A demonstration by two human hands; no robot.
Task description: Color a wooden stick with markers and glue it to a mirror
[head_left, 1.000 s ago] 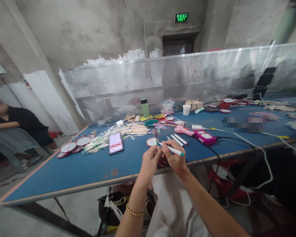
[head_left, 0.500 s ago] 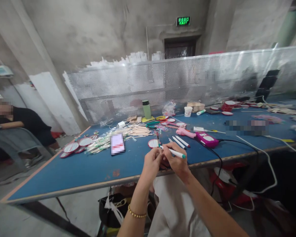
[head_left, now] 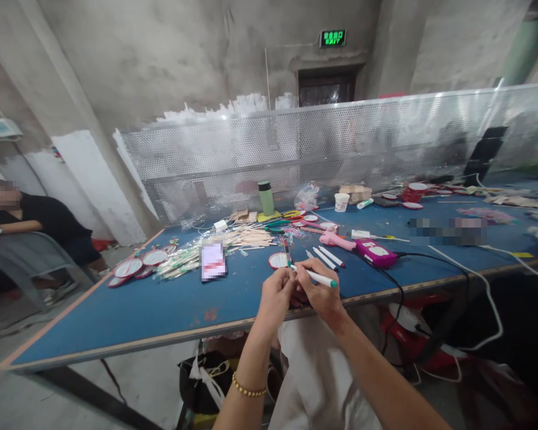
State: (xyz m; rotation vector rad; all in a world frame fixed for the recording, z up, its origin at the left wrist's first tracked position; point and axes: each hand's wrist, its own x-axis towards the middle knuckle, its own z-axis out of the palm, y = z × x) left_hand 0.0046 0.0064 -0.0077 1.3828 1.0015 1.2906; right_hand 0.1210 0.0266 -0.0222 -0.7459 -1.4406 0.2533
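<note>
Near the table's front edge, my left hand (head_left: 275,294) pinches a thin flat wooden stick (head_left: 286,251), which points away from me and has dark red and green colouring toward its far part. Closed around a white marker pen (head_left: 319,277) with a green end is my right hand (head_left: 319,295); the pen's tip meets the stick by my left fingertips. Just beyond the stick lies a round white disc with a red rim (head_left: 277,260). Several white markers (head_left: 326,258) rest side by side, a little past my right hand.
A phone (head_left: 214,261) lies left of my hands, by a pile of wooden sticks (head_left: 251,237). A purple device (head_left: 376,253) with a black cord sits to the right. Behind stand a green bottle (head_left: 266,199) and a paper cup (head_left: 341,202). A person (head_left: 49,221) sits at far left.
</note>
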